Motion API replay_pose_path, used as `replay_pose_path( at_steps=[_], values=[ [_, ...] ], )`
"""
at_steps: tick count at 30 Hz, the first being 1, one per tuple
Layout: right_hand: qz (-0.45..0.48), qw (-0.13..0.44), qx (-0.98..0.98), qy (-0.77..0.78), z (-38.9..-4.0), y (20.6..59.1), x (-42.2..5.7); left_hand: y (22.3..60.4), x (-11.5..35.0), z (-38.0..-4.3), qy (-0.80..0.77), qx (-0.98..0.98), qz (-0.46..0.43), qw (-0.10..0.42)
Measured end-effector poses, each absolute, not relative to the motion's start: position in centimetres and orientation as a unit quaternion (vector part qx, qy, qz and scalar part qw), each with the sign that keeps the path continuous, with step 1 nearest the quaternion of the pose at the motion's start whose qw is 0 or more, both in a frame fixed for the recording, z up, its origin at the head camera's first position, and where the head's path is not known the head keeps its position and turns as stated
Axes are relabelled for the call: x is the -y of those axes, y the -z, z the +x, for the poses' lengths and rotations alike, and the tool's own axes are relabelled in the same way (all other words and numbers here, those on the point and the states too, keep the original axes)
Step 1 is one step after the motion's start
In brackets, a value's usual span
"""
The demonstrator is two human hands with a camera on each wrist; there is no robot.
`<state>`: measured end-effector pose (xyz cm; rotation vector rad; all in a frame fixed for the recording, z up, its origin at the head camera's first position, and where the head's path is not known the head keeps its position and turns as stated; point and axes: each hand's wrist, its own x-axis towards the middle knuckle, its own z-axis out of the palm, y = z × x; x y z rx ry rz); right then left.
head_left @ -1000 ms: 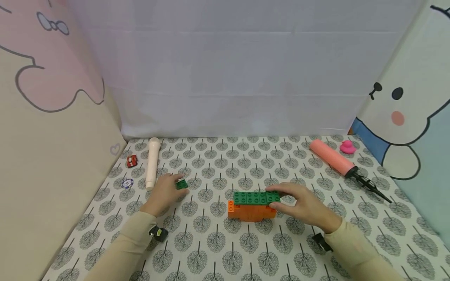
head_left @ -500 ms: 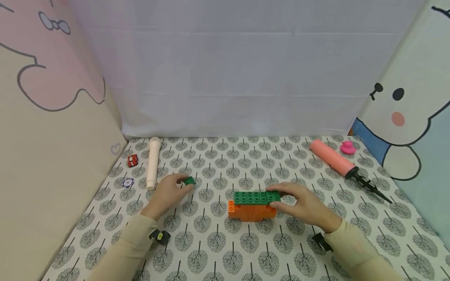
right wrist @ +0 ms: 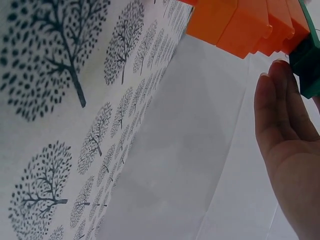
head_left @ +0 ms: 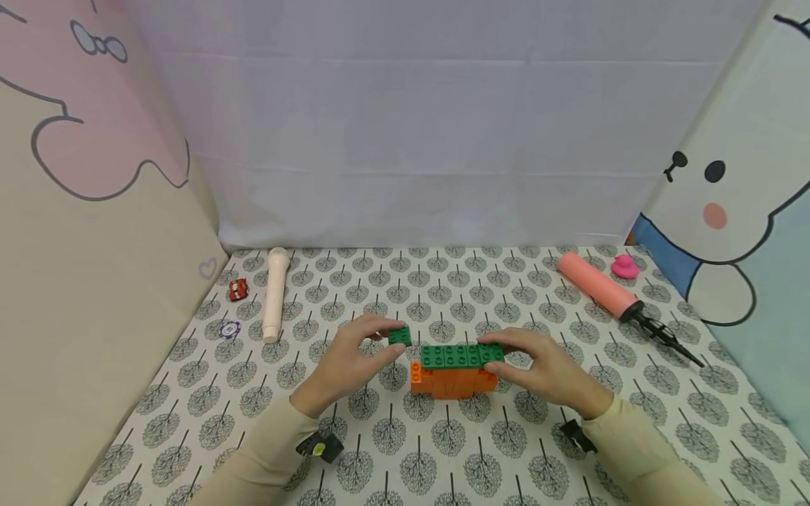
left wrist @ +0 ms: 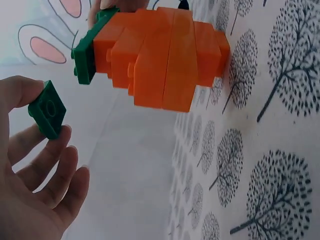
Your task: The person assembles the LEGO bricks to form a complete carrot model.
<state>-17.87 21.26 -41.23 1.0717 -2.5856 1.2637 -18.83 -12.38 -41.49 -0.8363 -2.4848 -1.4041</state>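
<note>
My left hand pinches a small green toy brick between thumb and fingers, raised just left of an orange block structure. In the left wrist view the brick shows its hollow underside. The orange structure stands on the cloth, built of stacked bricks that step inward toward the base. Along its top runs a row of green bricks with studs up. At that row's right end, my right hand grips the last green brick with thumb and fingers.
A tree-print cloth covers the table. At back left lie a pale microphone-shaped stick, a red toy car and a poker chip. At back right are a pink-and-black pump and a pink rubber duck.
My left hand has picked up the small green brick from the cloth and carried it right, up beside the orange structure. My right hand keeps its place on the green row.
</note>
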Motion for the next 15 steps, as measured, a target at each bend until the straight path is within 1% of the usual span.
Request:
replay_pose_path(
  at_steps=[6, 10, 15],
  values=[
    [0.347, 0.035, 0.842, -0.412, -17.9, 41.1, -21.3, 41.1, 10.9, -18.1, 0.459, 0.82, -0.331, 0.088],
    [0.351, 0.033, 0.838, -0.416, -17.9, 41.2, -21.3, 41.1, 10.5, -17.9, 0.454, 0.82, -0.338, 0.085],
    [0.353, 0.034, 0.838, -0.416, -17.9, 41.2, -21.2, 41.3, 10.4, -17.8, 0.448, 0.827, -0.334, 0.068]
  ],
)
